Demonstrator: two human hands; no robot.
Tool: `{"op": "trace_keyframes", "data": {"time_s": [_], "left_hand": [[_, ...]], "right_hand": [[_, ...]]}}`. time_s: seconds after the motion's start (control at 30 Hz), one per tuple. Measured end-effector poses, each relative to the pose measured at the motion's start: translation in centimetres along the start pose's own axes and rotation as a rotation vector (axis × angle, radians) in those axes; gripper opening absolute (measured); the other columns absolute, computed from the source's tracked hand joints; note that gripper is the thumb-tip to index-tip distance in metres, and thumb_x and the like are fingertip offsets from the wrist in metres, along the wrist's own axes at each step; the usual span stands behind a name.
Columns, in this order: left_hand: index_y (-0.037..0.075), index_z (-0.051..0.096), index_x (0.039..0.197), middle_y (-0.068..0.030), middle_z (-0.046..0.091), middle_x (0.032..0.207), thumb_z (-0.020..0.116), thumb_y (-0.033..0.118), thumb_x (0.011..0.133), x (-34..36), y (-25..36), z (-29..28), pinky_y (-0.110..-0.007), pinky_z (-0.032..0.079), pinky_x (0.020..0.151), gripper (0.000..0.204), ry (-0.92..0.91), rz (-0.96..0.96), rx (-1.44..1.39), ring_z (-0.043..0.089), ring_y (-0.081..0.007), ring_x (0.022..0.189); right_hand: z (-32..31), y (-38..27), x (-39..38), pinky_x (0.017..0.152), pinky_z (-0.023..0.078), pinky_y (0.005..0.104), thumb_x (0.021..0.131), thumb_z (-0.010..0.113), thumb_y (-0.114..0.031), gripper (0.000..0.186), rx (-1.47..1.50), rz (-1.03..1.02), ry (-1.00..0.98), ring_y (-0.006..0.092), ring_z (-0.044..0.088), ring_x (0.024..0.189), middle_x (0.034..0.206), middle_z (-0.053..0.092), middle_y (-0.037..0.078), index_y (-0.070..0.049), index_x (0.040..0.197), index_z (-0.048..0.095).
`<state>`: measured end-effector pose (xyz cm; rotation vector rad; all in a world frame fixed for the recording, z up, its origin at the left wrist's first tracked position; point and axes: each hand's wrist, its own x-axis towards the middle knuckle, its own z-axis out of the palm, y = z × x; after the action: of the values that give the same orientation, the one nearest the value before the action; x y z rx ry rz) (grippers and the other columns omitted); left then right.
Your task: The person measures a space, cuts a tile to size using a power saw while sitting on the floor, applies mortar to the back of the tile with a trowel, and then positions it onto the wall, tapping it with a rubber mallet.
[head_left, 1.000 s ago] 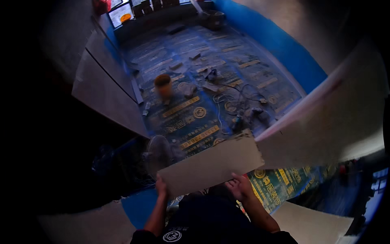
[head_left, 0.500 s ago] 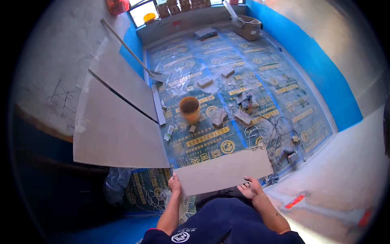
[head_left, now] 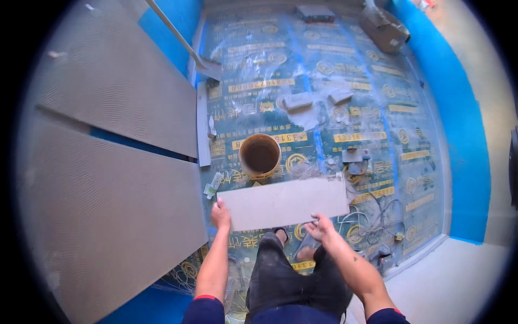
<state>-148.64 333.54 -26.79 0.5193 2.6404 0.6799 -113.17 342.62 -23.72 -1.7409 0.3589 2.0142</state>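
My left hand [head_left: 221,214] grips the left end of a long, pale beige tile strip [head_left: 283,202], thumb on its face. The strip lies nearly level across the front of my body, above my legs and feet. At its near edge, toward the right end, my right hand [head_left: 320,227] is closed on it; the fingers partly hide under the tile. Just beyond the strip stands a round yellowish bucket [head_left: 259,139] with a dark brown inside.
Large, finely ridged grey-beige tiles [head_left: 116,216] flank the left wall, a dark gap between them. A shovel [head_left: 209,68] leans at that wall. Ahead on the film-covered floor [head_left: 264,70] lie tile offcuts [head_left: 298,100], a power tool [head_left: 355,156] and tangled cables [head_left: 380,202]. A carton [head_left: 384,31] sits far right.
My view has tipped downward, bringing my legs and feet into sight. The tile strip has moved left and farther from my body, toward the bucket. Both hands stay at it.
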Motion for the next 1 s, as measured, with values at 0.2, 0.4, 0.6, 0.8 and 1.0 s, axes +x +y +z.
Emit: {"op": "trace_keyframes", "data": {"time_s": [0.2, 0.4, 0.6, 0.8, 1.0], "left_hand": [[-0.003, 0.064, 0.093, -0.0247, 0.067, 0.092, 0.049, 0.058, 0.09, 12.1, -0.9, 12.8, -0.049, 0.047, 0.079, 0.063, 0.134, 0.007, 0.05, 0.063, -0.0423, 0.09], [-0.006, 0.064, 0.1, -0.0242, 0.068, 0.097, 0.065, 0.061, 0.08, 18.6, 1.5, 20.3, -0.045, 0.049, 0.082, 0.069, 0.006, 0.013, -0.147, 0.065, -0.0388, 0.091], [-0.009, 0.061, 0.1, -0.0195, 0.067, 0.092, 0.068, 0.054, 0.082, 23.2, -1.1, 24.7, -0.04, 0.049, 0.079, 0.065, 0.025, 0.085, -0.282, 0.063, -0.0281, 0.086], [-0.007, 0.041, 0.132, -0.0258, 0.048, 0.13, 0.059, 0.037, 0.091, 23.5, 0.6, 26.4, -0.046, 0.034, 0.104, 0.063, 0.412, 0.267, 0.301, 0.046, -0.0365, 0.123], [-0.005, 0.026, 0.143, -0.0239, 0.025, 0.15, 0.053, 0.035, 0.092, 15.9, 10.6, 33.3, -0.05, 0.011, 0.116, 0.071, 0.172, 0.534, 0.267, 0.018, -0.0375, 0.142]], "right_hand": [[8.7, -7.4, 16.5, 0.097, 0.044, 0.0434, 0.086, 0.06, -0.018, 0.04, -0.171, 0.031, -0.055, 0.0316, 0.051, 0.115, 0.125, 0.048, 0.019, -0.001, 0.119, 0.046], [13.4, -11.8, 27.7, 0.098, 0.043, 0.0421, 0.084, 0.063, -0.018, 0.061, -0.221, -0.027, -0.118, 0.0336, 0.045, 0.125, 0.137, 0.039, 0.022, 0.002, 0.134, 0.034], [12.9, -18.0, 27.6, 0.091, 0.05, 0.0382, 0.088, 0.064, -0.024, 0.053, -0.567, 0.077, -0.408, 0.0309, 0.058, 0.112, 0.126, 0.054, 0.02, 0.0, 0.131, 0.043], [1.4, -39.6, 28.7, 0.073, 0.051, 0.0267, 0.091, 0.059, -0.019, 0.025, -1.028, -1.081, -0.203, 0.017, 0.066, 0.09, 0.101, 0.068, 0.013, 0.0, 0.107, 0.064], [-27.2, -55.5, 37.9, 0.075, 0.049, 0.0473, 0.088, 0.049, -0.064, 0.071, -0.849, -0.973, 0.977, 0.0377, 0.062, 0.085, 0.099, 0.065, 0.018, 0.005, 0.102, 0.062]]}}
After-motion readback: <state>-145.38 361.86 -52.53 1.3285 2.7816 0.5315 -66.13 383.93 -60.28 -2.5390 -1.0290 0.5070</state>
